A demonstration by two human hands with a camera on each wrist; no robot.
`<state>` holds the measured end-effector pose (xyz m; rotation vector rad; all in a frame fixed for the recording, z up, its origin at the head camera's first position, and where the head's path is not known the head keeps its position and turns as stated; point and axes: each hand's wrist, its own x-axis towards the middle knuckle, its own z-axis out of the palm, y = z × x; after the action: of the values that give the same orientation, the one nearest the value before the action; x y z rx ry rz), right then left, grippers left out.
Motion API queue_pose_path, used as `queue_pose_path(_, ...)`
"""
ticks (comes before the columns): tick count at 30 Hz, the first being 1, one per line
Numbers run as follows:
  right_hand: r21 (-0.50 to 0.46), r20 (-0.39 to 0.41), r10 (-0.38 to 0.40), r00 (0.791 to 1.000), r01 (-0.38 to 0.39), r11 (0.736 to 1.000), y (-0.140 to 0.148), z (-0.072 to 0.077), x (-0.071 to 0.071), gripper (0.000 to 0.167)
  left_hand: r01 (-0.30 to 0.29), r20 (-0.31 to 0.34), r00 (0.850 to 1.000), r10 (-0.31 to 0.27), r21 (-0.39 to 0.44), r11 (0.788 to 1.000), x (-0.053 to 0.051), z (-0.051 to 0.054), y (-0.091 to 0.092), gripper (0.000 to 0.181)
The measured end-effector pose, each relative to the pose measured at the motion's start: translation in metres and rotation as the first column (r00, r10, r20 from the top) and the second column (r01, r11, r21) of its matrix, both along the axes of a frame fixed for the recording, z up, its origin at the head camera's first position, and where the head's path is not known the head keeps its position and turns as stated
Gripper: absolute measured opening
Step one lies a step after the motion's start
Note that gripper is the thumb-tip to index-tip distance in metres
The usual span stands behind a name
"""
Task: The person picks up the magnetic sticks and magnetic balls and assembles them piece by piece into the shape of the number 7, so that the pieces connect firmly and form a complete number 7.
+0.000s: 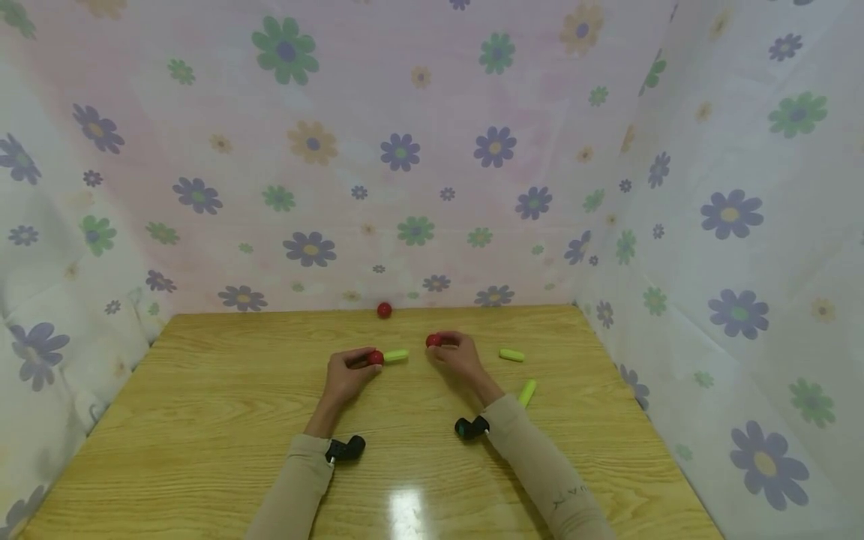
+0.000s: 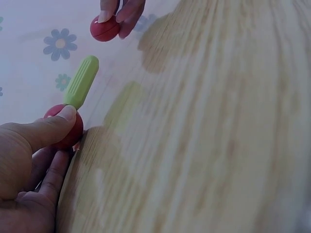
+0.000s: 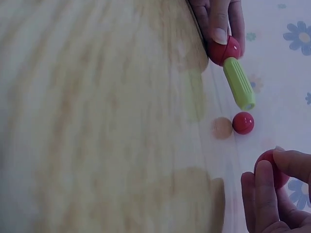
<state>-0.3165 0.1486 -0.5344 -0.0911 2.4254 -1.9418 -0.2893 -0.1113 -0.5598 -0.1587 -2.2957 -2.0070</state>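
1. A red ball [image 1: 375, 358] sits pinched in your left hand [image 1: 343, 380], a green stick [image 1: 397, 355] jutting from it toward three o'clock.
2. Near its tip, at three, your right hand [image 1: 463, 358] grasps a second ball [image 1: 433, 341].
3. A third ball [image 1: 384, 310] sits at twelve, by the table's [image 1: 236, 420] far edge.
4. Right of you, a loose stick [image 1: 511, 355] lies at two, another stick [image 1: 529, 391] nearer your sleeve [image 1: 540, 461].

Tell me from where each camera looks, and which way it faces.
Head: worn on head, facing forward and down at the table; left grip, right grip and sleeves show.
Left wrist: worn there, facing the left red ball and green stick; both grips show.
Right wrist: worn there, facing the right red ball; both grips show.
Wrist views share the stick and both held balls.
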Motion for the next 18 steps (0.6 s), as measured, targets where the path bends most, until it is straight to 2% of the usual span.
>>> queue_pose_path(7, -0.004, -0.008, 0.043, 0.999, -0.043, 0.999, -0.0055, -0.0015, 0.0049, 0.042, -0.010, 0.006, 1.000, 0.010, 0.005, 1.000, 0.0001, 0.0008, -0.0005, 0.039)
queue_pose_path(14, 0.076, -0.027, 0.057, 0.998, -0.055, 0.996, -0.0069, -0.0026, 0.0076, 0.036, -0.012, 0.003, 1.000, 0.012, 0.002, 1.000, 0.0012, 0.0016, -0.0002, 0.039)
queue_pose_path(18, 0.082, -0.023, 0.063, 0.998, -0.061, 0.995, -0.0071, -0.0051, 0.0071, 0.036, -0.013, 0.008, 1.000, 0.013, -0.004, 1.000, 0.0020, 0.0016, -0.0001, 0.040)
